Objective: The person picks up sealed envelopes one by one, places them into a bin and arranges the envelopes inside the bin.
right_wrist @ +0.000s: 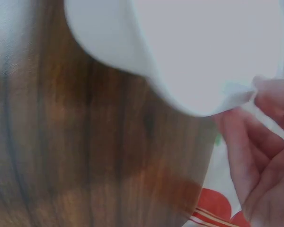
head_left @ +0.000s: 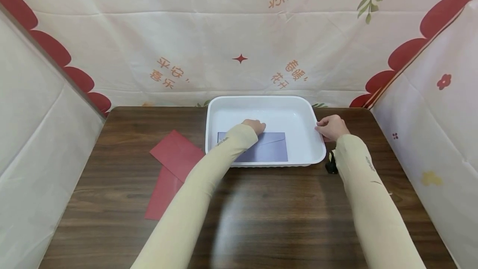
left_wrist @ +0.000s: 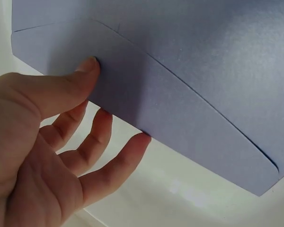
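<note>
A purple-blue envelope [head_left: 272, 148] lies in the white tray [head_left: 298, 113], along its near side, flap side up. At the envelope's far edge is my left hand [head_left: 255, 125]. In the left wrist view that hand [left_wrist: 47, 142] pinches the edge of the envelope [left_wrist: 189, 61], thumb on the flap and the other fingertips at and under the edge. My right hand [head_left: 333, 127] holds the tray's right rim. The right wrist view, somewhat blurred, shows the right hand [right_wrist: 265, 151] with thumb and fingers at the rim of the tray [right_wrist: 203, 56].
Two red envelopes [head_left: 177, 155] overlap on the brown wooden table [head_left: 276, 206], left of the tray and partly behind the left sleeve. A small black device [head_left: 330, 165] sits by the right wrist. Printed white cloth [head_left: 239, 32] hangs behind the table and along both sides.
</note>
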`<state>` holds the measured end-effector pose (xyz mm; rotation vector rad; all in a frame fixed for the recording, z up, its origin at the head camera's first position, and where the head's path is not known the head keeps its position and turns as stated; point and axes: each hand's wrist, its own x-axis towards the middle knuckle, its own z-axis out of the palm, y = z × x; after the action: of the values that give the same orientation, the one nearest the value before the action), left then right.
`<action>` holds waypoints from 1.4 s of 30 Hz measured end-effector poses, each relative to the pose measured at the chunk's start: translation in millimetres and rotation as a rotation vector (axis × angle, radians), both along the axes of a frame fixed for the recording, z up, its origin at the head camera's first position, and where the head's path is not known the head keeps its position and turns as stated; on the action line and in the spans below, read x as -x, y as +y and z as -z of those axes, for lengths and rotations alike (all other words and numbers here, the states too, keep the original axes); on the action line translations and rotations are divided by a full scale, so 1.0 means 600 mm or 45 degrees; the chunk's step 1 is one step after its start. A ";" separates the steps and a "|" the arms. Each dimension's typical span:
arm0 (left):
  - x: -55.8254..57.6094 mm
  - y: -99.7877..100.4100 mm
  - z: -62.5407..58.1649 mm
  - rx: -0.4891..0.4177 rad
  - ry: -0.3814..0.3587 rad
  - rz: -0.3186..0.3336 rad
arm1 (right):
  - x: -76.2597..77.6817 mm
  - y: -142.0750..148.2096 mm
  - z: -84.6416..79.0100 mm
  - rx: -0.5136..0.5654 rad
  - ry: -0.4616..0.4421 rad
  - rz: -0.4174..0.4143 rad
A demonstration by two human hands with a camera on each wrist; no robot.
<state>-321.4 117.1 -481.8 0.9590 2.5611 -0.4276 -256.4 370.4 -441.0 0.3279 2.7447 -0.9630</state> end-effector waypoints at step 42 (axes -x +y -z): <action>-0.070 -0.349 -0.114 -0.663 -0.056 -0.049 | 0.010 -0.016 0.000 -0.098 0.063 0.068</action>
<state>-279.5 -92.4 -413.3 1.0629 2.6959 0.2886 -262.6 360.7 -441.0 0.3971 2.8369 -0.8918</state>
